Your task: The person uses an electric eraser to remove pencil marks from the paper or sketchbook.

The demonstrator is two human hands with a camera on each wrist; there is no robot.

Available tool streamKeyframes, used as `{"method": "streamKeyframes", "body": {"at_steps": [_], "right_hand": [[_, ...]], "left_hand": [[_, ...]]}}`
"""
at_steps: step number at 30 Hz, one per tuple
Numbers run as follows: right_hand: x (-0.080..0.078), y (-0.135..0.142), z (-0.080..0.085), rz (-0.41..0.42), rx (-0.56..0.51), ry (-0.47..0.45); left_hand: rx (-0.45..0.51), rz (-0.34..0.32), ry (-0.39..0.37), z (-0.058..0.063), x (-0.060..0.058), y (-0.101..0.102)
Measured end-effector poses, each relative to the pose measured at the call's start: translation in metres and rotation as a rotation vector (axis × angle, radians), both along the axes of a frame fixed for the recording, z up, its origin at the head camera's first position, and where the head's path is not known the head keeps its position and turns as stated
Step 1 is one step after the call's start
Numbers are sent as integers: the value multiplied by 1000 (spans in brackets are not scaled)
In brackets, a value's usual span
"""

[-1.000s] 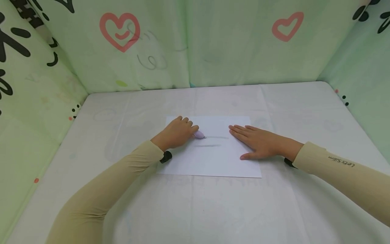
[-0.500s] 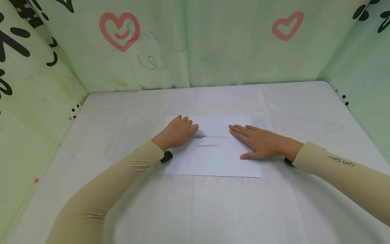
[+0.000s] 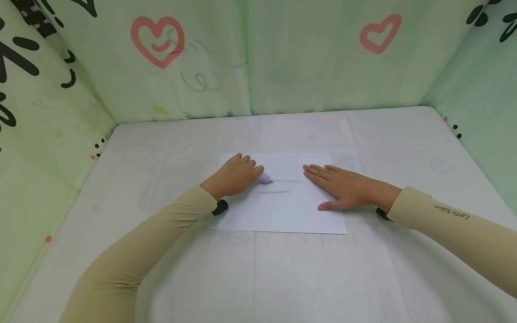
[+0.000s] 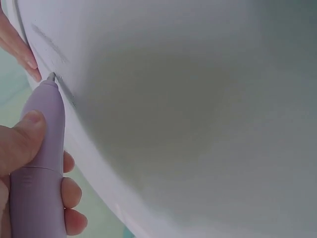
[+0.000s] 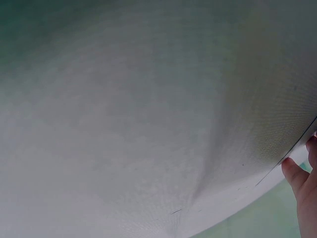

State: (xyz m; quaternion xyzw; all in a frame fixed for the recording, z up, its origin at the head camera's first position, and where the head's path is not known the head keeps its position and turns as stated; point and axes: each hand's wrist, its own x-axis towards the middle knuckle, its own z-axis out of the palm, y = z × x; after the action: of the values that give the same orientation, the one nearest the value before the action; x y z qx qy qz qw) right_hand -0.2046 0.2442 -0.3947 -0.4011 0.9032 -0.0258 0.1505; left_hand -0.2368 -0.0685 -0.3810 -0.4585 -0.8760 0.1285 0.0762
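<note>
A sheet of white paper lies on the white-covered table. Two short grey strokes run across it, an upper stroke and a lower stroke. My left hand grips a thick lavender pen-shaped tool, thumb on one side and fingers curled round the other. Its narrow grey tip points at the left end of the upper stroke; whether it touches the paper I cannot tell. Flat on the paper's right part rests my right hand, its fingers straight and thumb spread apart.
The white cloth on the table has faint creases and stains. Green printed curtains stand along the back and both sides. Dark wrist straps show under both beige sleeves.
</note>
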Motion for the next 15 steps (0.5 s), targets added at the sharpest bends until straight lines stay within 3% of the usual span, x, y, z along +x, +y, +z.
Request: {"method": "streamKeyframes", "body": {"at_steps": [15], "right_hand": [[1,-2,3,-1,-5,-9]], "left_hand": [[-24,17,26,-1,-2,1]]}}
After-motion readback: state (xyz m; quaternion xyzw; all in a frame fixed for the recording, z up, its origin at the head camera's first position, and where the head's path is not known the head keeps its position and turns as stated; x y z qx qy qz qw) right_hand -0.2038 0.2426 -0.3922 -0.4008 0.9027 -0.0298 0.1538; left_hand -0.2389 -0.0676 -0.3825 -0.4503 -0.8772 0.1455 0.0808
